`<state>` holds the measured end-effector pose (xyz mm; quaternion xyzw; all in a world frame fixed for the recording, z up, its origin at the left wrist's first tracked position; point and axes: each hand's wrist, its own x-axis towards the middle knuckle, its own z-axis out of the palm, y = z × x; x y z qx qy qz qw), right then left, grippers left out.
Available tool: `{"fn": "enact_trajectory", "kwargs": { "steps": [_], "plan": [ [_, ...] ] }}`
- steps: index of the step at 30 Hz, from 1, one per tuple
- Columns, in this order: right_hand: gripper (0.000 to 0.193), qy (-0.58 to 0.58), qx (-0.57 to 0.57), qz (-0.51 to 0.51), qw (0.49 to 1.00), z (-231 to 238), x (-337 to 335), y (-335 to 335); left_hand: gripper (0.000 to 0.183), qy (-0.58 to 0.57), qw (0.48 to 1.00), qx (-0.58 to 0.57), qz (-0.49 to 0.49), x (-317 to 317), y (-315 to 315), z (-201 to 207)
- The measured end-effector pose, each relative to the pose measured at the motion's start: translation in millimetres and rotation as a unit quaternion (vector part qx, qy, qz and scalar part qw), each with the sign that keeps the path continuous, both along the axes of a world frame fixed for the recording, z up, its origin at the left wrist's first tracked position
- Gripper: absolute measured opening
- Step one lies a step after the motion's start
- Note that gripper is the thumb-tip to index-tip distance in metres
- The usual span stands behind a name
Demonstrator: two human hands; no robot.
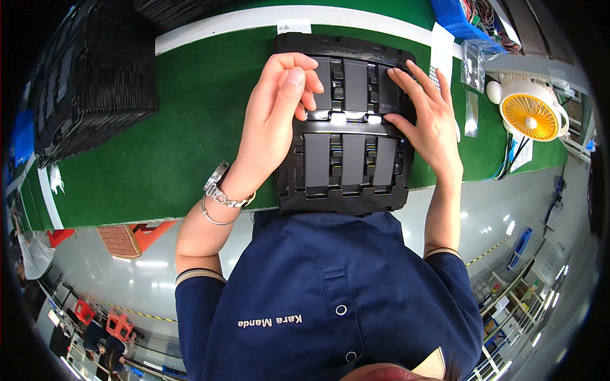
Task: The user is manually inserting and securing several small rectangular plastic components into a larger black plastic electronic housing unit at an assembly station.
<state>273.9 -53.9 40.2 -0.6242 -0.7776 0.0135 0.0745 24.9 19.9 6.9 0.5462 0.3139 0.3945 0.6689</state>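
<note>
A black moulded plastic tray (343, 202) lies in front of me, with two rows of flat dark rectangular blocks (354, 86) in its slots. My left hand (273, 108) is over the tray's upper left part, thumb against curled fingers; whatever they may hold is hidden. At the upper right slot, my right hand (429, 120) spans a dark rectangular block (388, 92), fingertips at its far end and thumb at its near end. The lower row of blocks (318, 159) is untouched by either hand.
Tall stacks of black trays (95, 95) stand at the left of the green table (203, 127). On the right are a small yellow-and-white fan (530, 115), clear plastic bags (471, 66), a paper strip (441, 51) and a blue bin (459, 22) of wires.
</note>
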Motion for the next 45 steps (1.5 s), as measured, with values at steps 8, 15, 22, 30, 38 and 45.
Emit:
{"fn": "enact_trajectory", "kwargs": {
  "steps": [8, 15, 22, 30, 38, 45],
  "plan": [
    [0.067, 0.010, 0.032, -0.029, 0.999, 8, 7, -6, 0.032, -0.002, 1.000, -0.011, -0.001, -1, 0, -1],
    [0.064, -0.037, 0.008, 0.007, 0.999, 7, -7, 2, 0.030, 0.006, 1.000, -0.013, -0.006, 1, 0, -1],
    [0.050, -0.030, 0.044, 0.071, 0.996, 9, 3, 4, 0.027, -0.011, 1.000, -0.027, 0.003, 2, -1, -1],
    [0.034, -0.001, 0.114, -0.022, 0.993, -3, -2, -10, 0.030, 0.009, 1.000, -0.020, -0.008, 1, -1, 0],
    [0.022, 0.033, 0.113, -0.086, 0.989, -21, -7, -16, 0.025, -0.003, 1.000, -0.031, 0.000, 3, -2, -2],
    [0.024, 0.035, 0.099, -0.088, 0.991, -18, -8, -16, 0.026, -0.002, 1.000, -0.025, 0.000, 3, -1, -2]
  ]
}}
